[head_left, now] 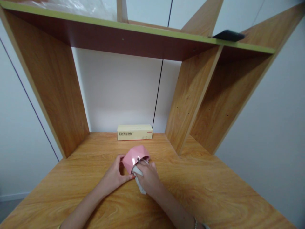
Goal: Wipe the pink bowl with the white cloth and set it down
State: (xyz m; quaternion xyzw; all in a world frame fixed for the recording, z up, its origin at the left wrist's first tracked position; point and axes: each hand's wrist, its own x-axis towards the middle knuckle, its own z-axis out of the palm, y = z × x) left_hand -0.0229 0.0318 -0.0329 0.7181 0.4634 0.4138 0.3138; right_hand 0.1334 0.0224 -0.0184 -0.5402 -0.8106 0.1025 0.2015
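Observation:
A glossy pink faceted bowl (134,156) is tilted on its side just above or on the desk, its opening turned toward me and to the right. My left hand (118,173) grips it from the left, thumb at the lower rim and fingers behind the outer wall. Pushed partly into the opening, my right hand (149,176) holds a white cloth or tissue (140,186). Part of the cloth hangs below the hand, and the rest is hidden inside the bowl. A small dark spot shows at the rim near the right fingers.
Behind the bowl, a cream cling film box (134,132) lies against the back. Wooden side panels (190,101) and an overhead shelf (133,31) frame the desk (71,187). Clear plastic (90,8) and a flat dark object (229,35) rest on the shelf.

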